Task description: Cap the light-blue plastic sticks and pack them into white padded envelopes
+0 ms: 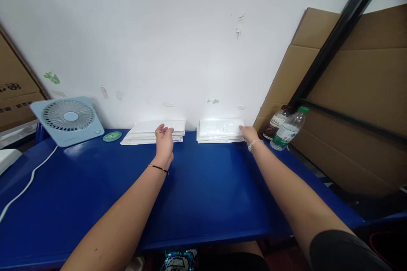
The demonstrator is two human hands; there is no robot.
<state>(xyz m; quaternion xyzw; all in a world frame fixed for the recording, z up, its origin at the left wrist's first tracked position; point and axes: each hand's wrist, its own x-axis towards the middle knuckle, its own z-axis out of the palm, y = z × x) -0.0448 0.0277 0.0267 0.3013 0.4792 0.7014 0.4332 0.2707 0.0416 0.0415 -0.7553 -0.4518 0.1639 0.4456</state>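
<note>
Two stacks of white packets lie along the back edge of the blue bench (203, 186), against the white wall (178, 29). The left hand (164, 145) hovers at the right end of the left stack of flat white envelopes (144, 132), fingers loosely curled and partly spread, holding nothing; whether the fingertips touch the stack cannot be told. The right hand (249, 134) rests against the right end of the stack of clear-wrapped white packets (219, 130), its fingers curled at the packets' edge, though how firmly they grip is hidden by the back of the hand. A bare strip of bench separates the two stacks. Just right of the right hand, near the back right corner, two bottles lean against the cardboard sheet (359, 84): a dark-capped bottle (276, 122) and a clear bottle with a green cap (288, 129), close to the wrist. Toward the back left corner a pale blue desk fan (68, 119) stands tilted, with a small green round disc (112, 136) beside it, and a white cable (27, 186) trails over the left part of the bench. A black frame bar (337, 38) crosses the cardboard diagonally.
</note>
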